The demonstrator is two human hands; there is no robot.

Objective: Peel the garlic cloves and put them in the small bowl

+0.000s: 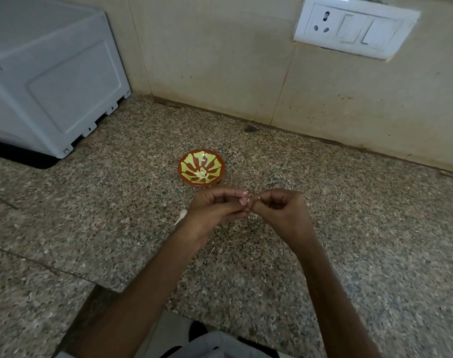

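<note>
Starting far left: white appliance (47, 81) parked on the speckled counter (116, 192), nothing to do with the job. Then a pale scrap of skin (182, 216) lying on the stone just beside the left wrist. Behind the hands, near but not touching: small bowl (181, 165), upright, with a little heap of peeled cloves (201, 173) at the bottom. Left hand (215, 210) curled, thumb and fingertips pinching a garlic clove (248, 202) at the meeting point of both hands. Mostly hidden in there, so no telling the amount of skin left on. Right hand (279, 210) curled too, pinching the same clove from the other side. Guessing on handling: weighs next to nothing, firm under dry papery skin, probably sticky and a bit slick once bare, so easy to flick away. Best to grip by the blunt root end and pick at the skin with a nail, not squeeze the middle. Far right, up on the wall: socket plate (354, 29).
</note>
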